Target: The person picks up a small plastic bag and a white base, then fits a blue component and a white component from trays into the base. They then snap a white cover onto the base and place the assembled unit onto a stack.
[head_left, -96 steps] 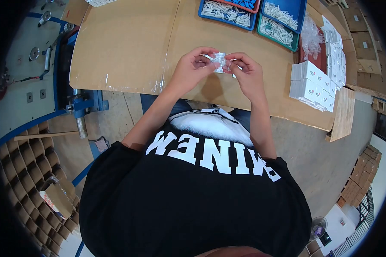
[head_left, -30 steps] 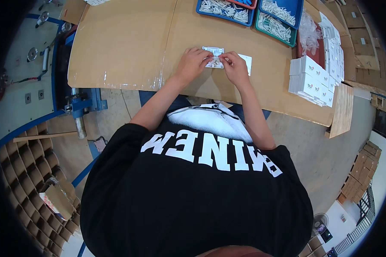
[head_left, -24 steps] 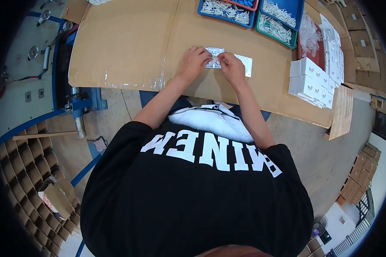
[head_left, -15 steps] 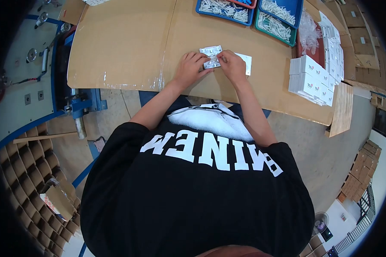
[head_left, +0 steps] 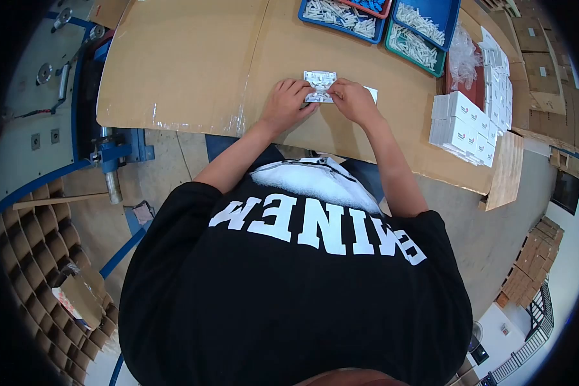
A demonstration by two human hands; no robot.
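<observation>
A white tray-like piece with small parts in it lies on the cardboard-covered table. My left hand is at its left side, fingers bent and fingertips on its edge. From the right, my right hand reaches over the piece with thumb and index finger pinched together; whatever is between them is too small to name. A flat white card shows partly behind my right hand.
Blue and green trays hold small white parts; a red tray holds blue ones. Stacked white boxes stand at the right, beside clear plastic bags. Blue-framed machinery is at left.
The white piece now sits straighter. My right hand has shifted slightly right and down, and covers more of the white card. The whole view has moved slightly.
</observation>
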